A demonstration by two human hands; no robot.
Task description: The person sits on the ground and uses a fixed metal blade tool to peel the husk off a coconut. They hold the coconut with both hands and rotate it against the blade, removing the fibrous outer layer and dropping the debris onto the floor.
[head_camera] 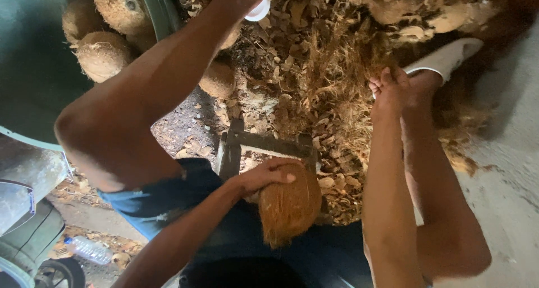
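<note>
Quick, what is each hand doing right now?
Left hand: closed over the top of a husked coconut, gripping it.
Right hand: fingers bunched in the loose husk fibre, apparently pinching some.

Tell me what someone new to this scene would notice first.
A brown, fibrous coconut sits low in the middle, with the left hand resting on top of it. Above it spreads a heap of dry husk fibre, where the right hand reaches. More husked coconuts lie upper left.
</note>
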